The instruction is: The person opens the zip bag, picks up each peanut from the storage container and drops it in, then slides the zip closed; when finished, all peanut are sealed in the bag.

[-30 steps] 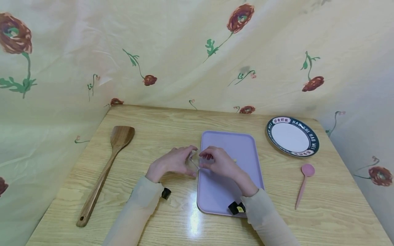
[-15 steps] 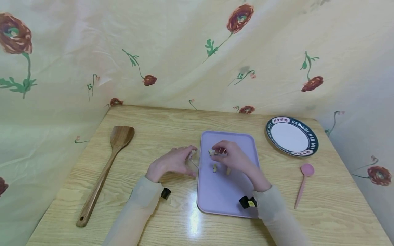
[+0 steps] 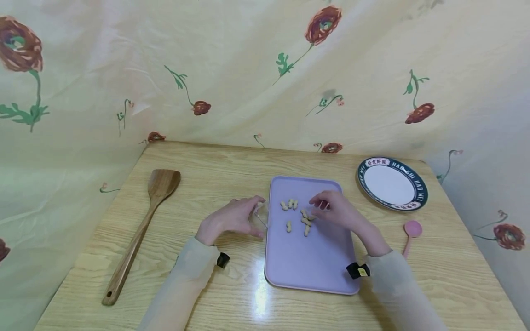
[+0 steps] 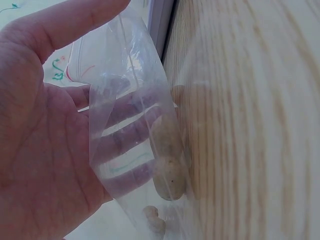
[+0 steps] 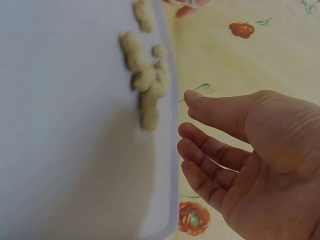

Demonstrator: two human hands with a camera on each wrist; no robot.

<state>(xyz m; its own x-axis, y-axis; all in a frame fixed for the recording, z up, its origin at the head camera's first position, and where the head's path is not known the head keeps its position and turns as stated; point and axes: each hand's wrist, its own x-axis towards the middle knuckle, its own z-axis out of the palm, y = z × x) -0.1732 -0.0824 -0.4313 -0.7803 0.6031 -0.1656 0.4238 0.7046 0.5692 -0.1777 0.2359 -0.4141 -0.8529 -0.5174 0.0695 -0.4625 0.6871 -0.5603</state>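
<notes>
My left hand (image 3: 233, 218) holds a clear plastic bag (image 3: 261, 216) at the left edge of a lilac tray (image 3: 308, 266). In the left wrist view, thumb and fingers curve around the bag (image 4: 125, 65), and unshelled peanuts (image 4: 170, 177) show through the film near the table. Several more peanuts (image 3: 306, 220) lie on the tray's upper half, partly in a small cluster. Just right of that cluster and above the tray is my right hand (image 3: 336, 209). Its fingers are loosely bent, with nothing between them in the right wrist view.
A wooden spatula (image 3: 151, 209) lies along the table's left side. At the back right stands a white plate with a dark green rim (image 3: 421, 193). A pink spoon (image 3: 413, 229) lies in front of the plate, its handle partly behind the right sleeve. Floral cloth (image 3: 248, 69) hangs behind the table.
My right hand has moved right, from the bag's mouth across the tray, and let peanuts go there. More peanuts now show on the tray. The left hand and bag have stayed put.
</notes>
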